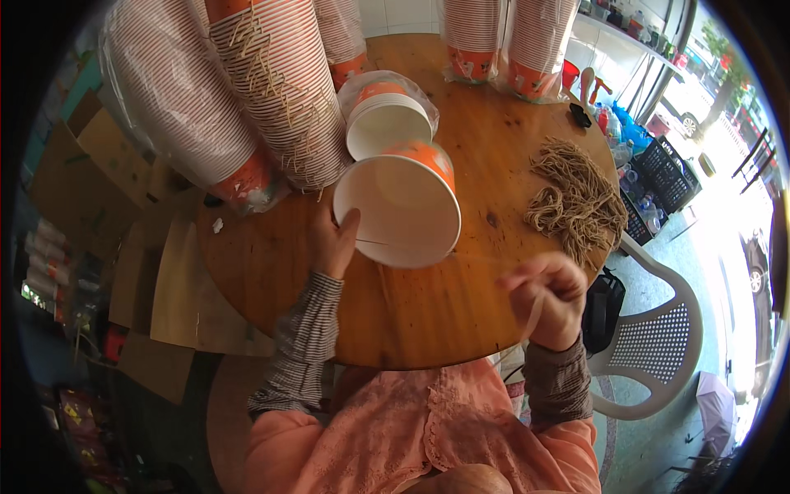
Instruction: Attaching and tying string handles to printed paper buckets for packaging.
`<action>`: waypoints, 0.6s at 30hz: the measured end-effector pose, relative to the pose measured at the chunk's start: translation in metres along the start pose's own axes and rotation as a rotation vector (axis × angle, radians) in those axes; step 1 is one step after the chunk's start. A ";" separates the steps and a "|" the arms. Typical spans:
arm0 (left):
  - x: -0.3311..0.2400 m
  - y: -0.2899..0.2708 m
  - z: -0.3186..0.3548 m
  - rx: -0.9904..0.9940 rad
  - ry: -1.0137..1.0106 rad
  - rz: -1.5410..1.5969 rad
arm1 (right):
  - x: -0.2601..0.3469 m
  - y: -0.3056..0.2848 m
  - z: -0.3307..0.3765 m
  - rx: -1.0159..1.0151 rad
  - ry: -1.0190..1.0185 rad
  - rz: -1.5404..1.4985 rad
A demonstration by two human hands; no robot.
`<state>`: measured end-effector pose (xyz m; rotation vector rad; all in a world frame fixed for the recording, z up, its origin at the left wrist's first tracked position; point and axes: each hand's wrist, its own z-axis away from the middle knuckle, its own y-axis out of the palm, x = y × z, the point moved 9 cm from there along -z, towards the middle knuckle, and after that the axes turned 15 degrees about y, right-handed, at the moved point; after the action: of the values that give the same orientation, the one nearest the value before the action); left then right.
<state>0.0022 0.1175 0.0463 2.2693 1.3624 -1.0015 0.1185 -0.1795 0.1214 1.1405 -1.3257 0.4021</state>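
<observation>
My left hand (332,243) grips a large paper bowl (395,206) by its rim, thumb inside and fingers behind it. The bowl is tilted with its white inside toward me, and its outside is orange. A thin string crosses its lower rim and runs right to my right hand (550,298), which pinches the string (536,311); motion smears the fingers somewhat. Behind the held bowl, a short stack of paper bowls (388,128) lies on its side, partly in clear plastic. A loose heap of tan string (576,198) rests on the table to the right.
Tall stacks of paper bowls in plastic (177,90) stand at the left; one stack (284,90) has string pieces over it. More wrapped stacks (539,49) are at the back of the round wooden table (403,329). A plastic chair (658,337) stands right, cardboard boxes (177,280) left.
</observation>
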 end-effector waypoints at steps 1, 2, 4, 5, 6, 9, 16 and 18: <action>-0.029 -0.003 -0.014 0.016 0.219 -0.076 | 0.008 -0.004 -0.003 0.012 -0.047 -0.088; -0.035 -0.010 -0.023 0.017 0.221 -0.070 | 0.016 -0.009 -0.006 0.024 -0.094 -0.175; -0.037 -0.005 -0.035 0.327 0.062 -0.070 | 0.023 -0.019 -0.012 -0.052 -0.112 -0.180; -0.045 -0.002 -0.041 0.421 0.054 -0.140 | 0.026 -0.026 -0.016 -0.078 -0.126 -0.199; -0.045 -0.010 -0.046 0.415 0.060 -0.147 | 0.029 -0.030 -0.021 -0.089 -0.138 -0.217; -0.040 -0.004 -0.053 0.657 0.023 -0.209 | 0.047 -0.043 -0.025 -0.097 -0.228 -0.233; -0.011 0.022 -0.072 0.745 0.082 -0.227 | 0.038 -0.021 -0.048 -0.327 -0.143 0.315; -0.043 0.030 -0.088 0.560 0.503 -0.511 | 0.006 -0.015 -0.067 -0.296 -0.062 0.561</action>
<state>0.0509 0.1253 0.1362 2.7783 2.1802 -1.1108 0.1681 -0.1333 0.1310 0.5265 -1.6924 0.5545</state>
